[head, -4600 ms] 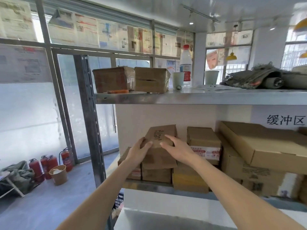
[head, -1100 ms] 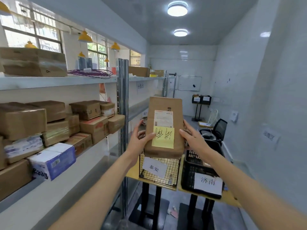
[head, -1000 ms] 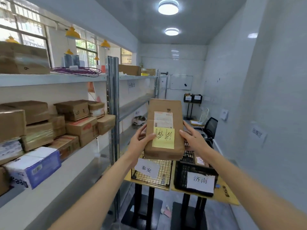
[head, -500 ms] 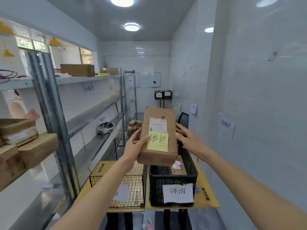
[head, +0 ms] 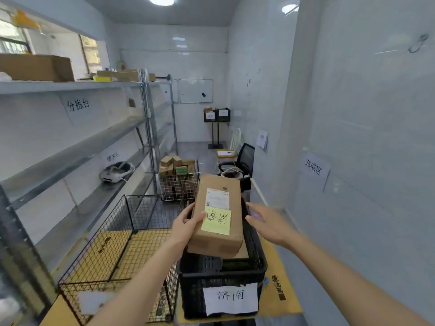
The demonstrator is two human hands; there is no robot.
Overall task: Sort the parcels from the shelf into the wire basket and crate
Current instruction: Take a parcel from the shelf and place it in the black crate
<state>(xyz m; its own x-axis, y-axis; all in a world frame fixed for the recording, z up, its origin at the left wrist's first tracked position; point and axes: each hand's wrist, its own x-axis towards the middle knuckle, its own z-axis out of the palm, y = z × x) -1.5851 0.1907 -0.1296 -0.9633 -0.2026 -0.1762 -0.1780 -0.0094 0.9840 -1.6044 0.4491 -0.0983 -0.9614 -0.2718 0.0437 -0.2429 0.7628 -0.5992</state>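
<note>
Left hand (head: 186, 228) has the grip on the parcel (head: 217, 215), right hand (head: 268, 223) released at 3 o'clock. Parcel hangs over the crate (head: 223, 276); wire basket (head: 113, 250) at 9 o'clock looks bare. Drop not yet done.

Crate (head: 221, 269) label (head: 230, 298): 济南, white paper on the front wall, below the fingers (head: 188, 211).
Yellow note (head: 216, 221): handwriting, upside down, unreadable; beside the fingers, on the parcel (head: 217, 215).
Shelf sign (head: 78, 105): 分拣台.
Wall sign (head: 313, 167): 完成区.
</note>
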